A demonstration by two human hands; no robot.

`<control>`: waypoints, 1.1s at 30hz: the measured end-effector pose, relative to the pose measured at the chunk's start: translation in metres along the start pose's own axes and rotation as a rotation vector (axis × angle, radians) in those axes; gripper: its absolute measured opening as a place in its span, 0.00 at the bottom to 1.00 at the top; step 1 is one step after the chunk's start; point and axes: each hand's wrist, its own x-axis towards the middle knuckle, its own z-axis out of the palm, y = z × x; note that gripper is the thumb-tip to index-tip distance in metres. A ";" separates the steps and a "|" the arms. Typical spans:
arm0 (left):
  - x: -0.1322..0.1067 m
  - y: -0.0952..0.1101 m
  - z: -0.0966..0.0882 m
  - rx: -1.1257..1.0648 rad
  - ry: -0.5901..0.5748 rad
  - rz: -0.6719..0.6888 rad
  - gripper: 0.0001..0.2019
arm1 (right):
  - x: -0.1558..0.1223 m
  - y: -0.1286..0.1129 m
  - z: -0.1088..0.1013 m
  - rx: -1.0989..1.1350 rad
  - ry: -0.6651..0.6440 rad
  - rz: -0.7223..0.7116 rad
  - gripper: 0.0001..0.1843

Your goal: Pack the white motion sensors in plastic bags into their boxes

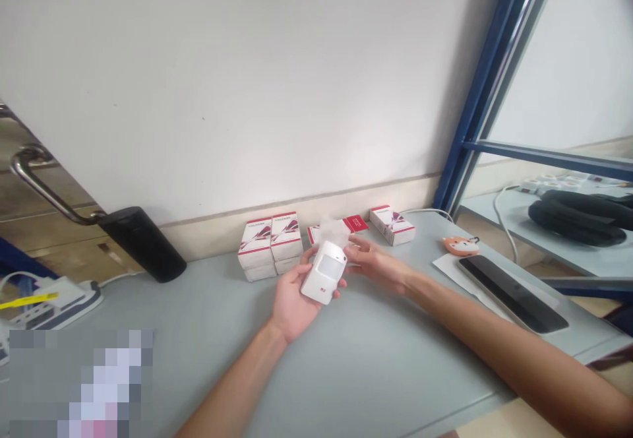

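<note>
A white motion sensor (324, 280) with a pale lens window and a small red label lies tilted in my left hand (295, 299), whose fingers wrap round its sides. At the sensor's upper end is a crumpled, translucent plastic bag (333, 231). My right hand (378, 265) comes in from the right, its fingers closed at the edge of the bag, beside the sensor's top corner. The exact pinch is partly hidden. Behind the hands, a red-and-white box (314, 235) and a red flap or card (356, 223) show partly, covered by the bag.
Several red-and-white boxes (270, 243) are stacked left of my hands; another box (392, 225) stands right. A black cylinder (146, 243) and power strip (62, 303) are left. On the right lie an orange object (461, 246), a dark phone-like slab (512, 293) and a blue frame (475, 95).
</note>
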 end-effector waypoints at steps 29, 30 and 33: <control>0.010 -0.007 -0.015 0.726 0.072 0.394 0.27 | -0.003 -0.015 -0.005 -0.611 -0.136 -0.188 0.28; 0.013 -0.007 -0.018 0.767 0.106 0.409 0.26 | -0.002 -0.013 -0.005 -0.645 -0.136 -0.196 0.27; 0.020 -0.008 -0.030 0.899 0.148 0.423 0.27 | -0.002 -0.010 -0.007 -0.708 -0.144 -0.216 0.30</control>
